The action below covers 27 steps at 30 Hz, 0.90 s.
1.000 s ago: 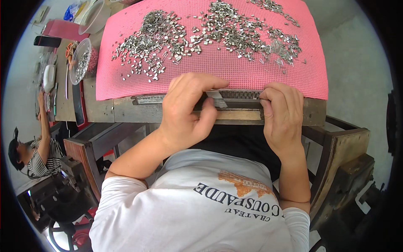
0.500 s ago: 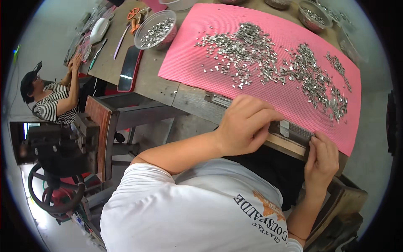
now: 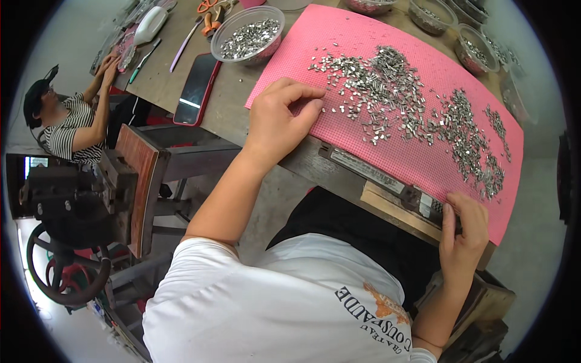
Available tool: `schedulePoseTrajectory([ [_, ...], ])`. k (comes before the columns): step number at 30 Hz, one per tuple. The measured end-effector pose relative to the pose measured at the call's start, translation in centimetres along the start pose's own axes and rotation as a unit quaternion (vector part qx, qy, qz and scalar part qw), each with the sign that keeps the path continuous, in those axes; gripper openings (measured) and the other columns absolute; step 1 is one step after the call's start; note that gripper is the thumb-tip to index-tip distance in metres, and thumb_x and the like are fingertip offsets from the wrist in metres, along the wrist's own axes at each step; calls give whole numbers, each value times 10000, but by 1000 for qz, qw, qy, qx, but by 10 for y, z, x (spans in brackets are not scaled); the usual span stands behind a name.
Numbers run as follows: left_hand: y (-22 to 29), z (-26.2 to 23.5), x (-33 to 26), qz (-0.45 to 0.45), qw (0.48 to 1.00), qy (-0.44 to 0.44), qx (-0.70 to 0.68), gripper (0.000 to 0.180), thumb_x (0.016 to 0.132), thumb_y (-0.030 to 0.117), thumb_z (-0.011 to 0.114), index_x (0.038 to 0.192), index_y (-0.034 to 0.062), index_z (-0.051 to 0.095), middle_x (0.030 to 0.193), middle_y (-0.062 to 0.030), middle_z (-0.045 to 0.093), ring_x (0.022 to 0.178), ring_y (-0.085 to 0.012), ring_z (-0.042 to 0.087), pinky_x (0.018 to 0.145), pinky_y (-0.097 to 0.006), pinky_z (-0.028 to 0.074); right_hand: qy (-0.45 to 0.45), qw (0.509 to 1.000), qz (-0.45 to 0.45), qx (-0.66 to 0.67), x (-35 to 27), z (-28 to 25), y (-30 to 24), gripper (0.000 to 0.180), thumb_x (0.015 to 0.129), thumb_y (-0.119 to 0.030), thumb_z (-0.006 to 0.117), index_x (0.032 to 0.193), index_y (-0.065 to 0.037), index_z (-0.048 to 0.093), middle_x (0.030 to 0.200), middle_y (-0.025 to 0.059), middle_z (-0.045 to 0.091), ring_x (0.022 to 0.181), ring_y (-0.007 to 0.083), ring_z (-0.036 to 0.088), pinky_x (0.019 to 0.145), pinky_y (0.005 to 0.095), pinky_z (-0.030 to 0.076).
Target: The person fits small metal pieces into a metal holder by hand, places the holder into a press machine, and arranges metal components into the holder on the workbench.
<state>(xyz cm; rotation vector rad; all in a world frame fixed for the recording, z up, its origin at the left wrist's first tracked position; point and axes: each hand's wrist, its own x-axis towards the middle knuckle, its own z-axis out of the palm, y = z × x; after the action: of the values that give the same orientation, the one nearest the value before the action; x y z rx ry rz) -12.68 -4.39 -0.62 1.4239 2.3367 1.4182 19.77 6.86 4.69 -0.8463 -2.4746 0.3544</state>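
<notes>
- Small metal pieces (image 3: 393,100): loose silver bits spread over the pink mat (image 3: 423,157), thickest at the mat's centre, with a second drift toward 3 o'clock.
- Left hand (image 3: 281,124): rests on the mat's 9 o'clock corner, fingers (image 3: 305,94) curled loosely, tips just beside the nearest strays. Whether it has pinched any piece, I cannot tell.
- Right hand (image 3: 463,227): at the mat's 5 o'clock edge, fingers pressed onto the dark slotted metal bar (image 3: 387,178) lying along the desk (image 3: 230,103) front; closed down on it, not wrapped round.
- Beyond, at 11 o'clock: clear bowl of the same pieces (image 3: 248,27), dark phone (image 3: 196,88). Another person sits at 9 o'clock.
- Risk (judgement): pieces lie near the mat's front edge; a sweeping left hand could push some off onto the lap or floor. A shifted bar could spill whatever is loaded in it.
- Versus half a second back: left hand has left the bar and reached up to the mat corner; right hand stays on the bar.
</notes>
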Motion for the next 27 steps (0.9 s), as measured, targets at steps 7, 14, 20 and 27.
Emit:
schedulePoseTrajectory([
  [7, -1, -1, 6, 49, 997, -34, 46, 109, 813, 189, 817, 897, 121, 827, 834, -59, 691, 806, -259, 656, 739, -394, 532, -28, 999, -43, 9, 18, 12, -11, 166, 851, 46, 729, 1004, -9, 695, 973, 141, 724, 900, 333, 667, 844, 415, 488],
  [14, -5, -7, 10, 63, 994, -74, 44, 96, 822, 176, 822, 900, 121, 826, 827, -60, 686, 806, -258, 655, 736, -387, 532, -50, 998, -45, 11, 21, 19, -16, 167, 852, 28, 739, 1006, -14, 691, 982, 128, 717, 892, 333, 652, 839, 415, 477],
  [20, -17, -21, 20, -13, 993, -79, -88, 171, 877, 161, 816, 1028, 83, 827, 879, -67, 721, 798, -167, 668, 740, -315, 535, -49, 998, -48, 10, 21, 20, -15, 163, 853, 22, 740, 1004, -16, 689, 984, 125, 713, 881, 332, 642, 826, 417, 472],
  [27, -12, -21, 24, 5, 989, -146, -17, 164, 878, 59, 801, 1041, 56, 814, 918, -34, 696, 802, -115, 637, 741, -269, 516, -49, 998, -49, 8, 20, 23, -15, 158, 855, 12, 741, 1000, -17, 688, 978, 123, 709, 889, 331, 639, 832, 416, 471],
])
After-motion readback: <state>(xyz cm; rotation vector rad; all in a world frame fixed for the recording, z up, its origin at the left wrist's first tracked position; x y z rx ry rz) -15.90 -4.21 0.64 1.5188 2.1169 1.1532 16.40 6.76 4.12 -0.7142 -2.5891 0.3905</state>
